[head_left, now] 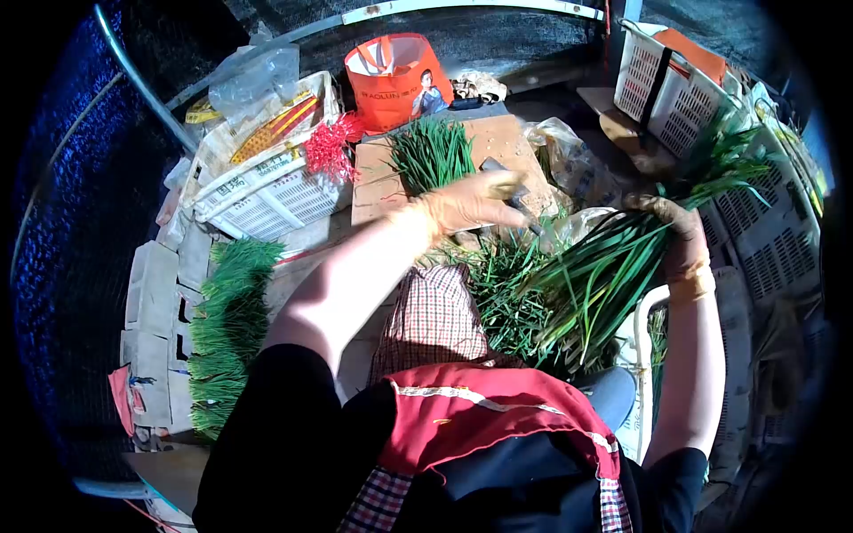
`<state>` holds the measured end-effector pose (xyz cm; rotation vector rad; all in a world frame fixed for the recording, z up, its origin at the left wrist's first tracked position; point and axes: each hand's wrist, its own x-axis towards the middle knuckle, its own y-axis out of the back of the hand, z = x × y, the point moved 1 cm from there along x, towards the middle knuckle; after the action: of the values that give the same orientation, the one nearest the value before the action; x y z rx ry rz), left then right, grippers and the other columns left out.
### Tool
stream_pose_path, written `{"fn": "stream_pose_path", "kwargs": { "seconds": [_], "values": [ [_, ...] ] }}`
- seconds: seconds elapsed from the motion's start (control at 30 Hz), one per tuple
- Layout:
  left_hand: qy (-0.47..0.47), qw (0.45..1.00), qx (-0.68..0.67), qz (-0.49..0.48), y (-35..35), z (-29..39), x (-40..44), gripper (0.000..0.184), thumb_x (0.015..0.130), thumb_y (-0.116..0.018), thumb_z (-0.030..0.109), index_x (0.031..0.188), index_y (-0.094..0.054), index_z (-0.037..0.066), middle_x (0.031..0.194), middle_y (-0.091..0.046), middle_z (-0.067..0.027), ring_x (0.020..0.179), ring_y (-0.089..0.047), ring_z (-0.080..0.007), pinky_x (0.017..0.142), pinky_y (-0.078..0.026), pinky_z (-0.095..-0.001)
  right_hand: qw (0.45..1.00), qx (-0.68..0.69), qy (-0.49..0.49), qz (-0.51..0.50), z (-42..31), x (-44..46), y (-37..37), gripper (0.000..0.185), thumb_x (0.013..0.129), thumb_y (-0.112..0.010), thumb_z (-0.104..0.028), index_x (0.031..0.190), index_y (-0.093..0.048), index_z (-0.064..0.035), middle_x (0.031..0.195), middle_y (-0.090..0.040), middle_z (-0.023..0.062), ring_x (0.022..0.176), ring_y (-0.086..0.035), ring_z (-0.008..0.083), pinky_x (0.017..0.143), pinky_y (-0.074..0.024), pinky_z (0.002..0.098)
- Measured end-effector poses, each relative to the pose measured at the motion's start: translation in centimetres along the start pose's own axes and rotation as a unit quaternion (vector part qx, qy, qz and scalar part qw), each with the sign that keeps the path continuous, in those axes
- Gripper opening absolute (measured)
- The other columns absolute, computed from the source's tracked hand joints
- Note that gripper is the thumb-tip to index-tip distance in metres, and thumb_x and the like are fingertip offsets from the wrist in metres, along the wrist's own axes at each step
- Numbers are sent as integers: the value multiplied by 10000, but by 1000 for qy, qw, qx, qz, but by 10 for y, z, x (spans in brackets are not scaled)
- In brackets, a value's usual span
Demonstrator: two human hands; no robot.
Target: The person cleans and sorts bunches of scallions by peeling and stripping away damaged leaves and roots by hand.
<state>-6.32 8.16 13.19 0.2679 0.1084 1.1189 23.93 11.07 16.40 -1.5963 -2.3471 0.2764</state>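
Note:
My right hand (pixel 680 235), in a tan glove, is closed around a bunch of garlic chives (pixel 613 266). Long green leaves hang down to the left, and more green sticks out above the fist. My left hand (pixel 475 202), also gloved and slightly blurred, reaches across with thumb and fingers apart. Right beside its fingers is a dark grey elongated tool (pixel 531 218), partly covered; its kind is unclear. Past the left hand, a neat bundle of chives (pixel 433 153) lies on a wooden board (pixel 493 142). Loose leaves (pixel 506 289) are heaped below my hands.
Tidy chives (pixel 227 329) are stacked in a row at left. A white crate (pixel 275 195) with a red tinsel-like bundle (pixel 332 147) stands behind them. An orange bag (pixel 391 84) is at the back. More white crates (pixel 671 84) and clear plastic (pixel 573 160) are at right.

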Motion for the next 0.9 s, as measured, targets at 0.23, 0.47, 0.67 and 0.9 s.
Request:
{"fn": "stream_pose_path", "kwargs": {
  "seconds": [0.23, 0.47, 0.67, 0.9],
  "values": [
    [-167, 964, -206, -37, -70, 18, 59, 802, 684, -746, 207, 1290, -246, 47, 1248, -415, -95, 1152, -404, -182, 974, -334, -304, 979, -79, 47, -181, -7, 33, -84, 441, 666, -668, -57, 1087, -559, 20, 1001, -607, 78, 869, -579, 169, 779, -462, 282],
    [-142, 942, -302, -29, -70, 2, 59, 482, 649, -752, 141, 1075, -565, 15, 1043, -588, -66, 987, -541, -172, 901, -403, -293, 853, -439, 151, -237, 0, 62, -76, 606, 710, -699, -343, 1207, -500, -59, 1218, -483, 171, 1091, -468, 287, 913, -381, 373],
    [-142, 929, -338, 60, -66, 7, 54, 308, 657, -643, -35, 961, -620, 8, 933, -626, -85, 879, -603, -193, 814, -491, -312, 937, -317, 83, -120, 4, 47, -53, 1007, 635, -712, -543, 1369, -251, -31, 1351, -348, 186, 1240, -348, 293, 992, -311, 377],
    [-65, 840, -528, 107, -36, -11, 60, 209, 756, -630, 82, 938, -586, -11, 807, -635, -123, 738, -635, -238, 732, -515, -356, 817, -525, 123, -204, 37, -49, -42, 1133, 515, -817, -435, 1397, -206, -71, 1393, -312, 99, 1277, -283, 215, 1032, -239, 335]
  ]
}}
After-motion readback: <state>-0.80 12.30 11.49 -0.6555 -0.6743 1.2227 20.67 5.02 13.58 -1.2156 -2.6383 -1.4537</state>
